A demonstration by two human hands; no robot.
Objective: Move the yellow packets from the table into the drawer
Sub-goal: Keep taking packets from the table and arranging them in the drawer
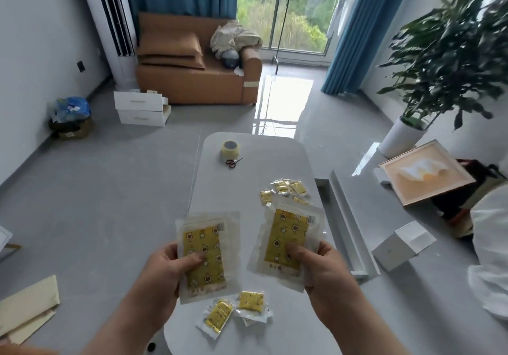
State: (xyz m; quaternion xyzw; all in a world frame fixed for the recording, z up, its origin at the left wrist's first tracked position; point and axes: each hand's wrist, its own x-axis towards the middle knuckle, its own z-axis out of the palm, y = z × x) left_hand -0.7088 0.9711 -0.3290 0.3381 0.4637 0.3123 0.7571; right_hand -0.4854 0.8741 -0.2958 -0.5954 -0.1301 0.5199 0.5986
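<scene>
Head view, two small yellow packets (pixel 236 309) on the near desk (pixel 247 178) edge, left hand (pixel 165 272) clamped on one large yellow packet (pixel 207 247), right hand (pixel 319 266) gripping another (pixel 291 231), small packet pile (pixel 286 189) beyond, scissors (pixel 233 161), tape roll (pixel 231 148) farthest.

The bottom edge is cutting off both forearms and the near end of the white oval desk (pixel 247 145); the printing on the large clear-wrapped yellow patterned packets (pixel 204 255) is staying too blurred to read.
</scene>
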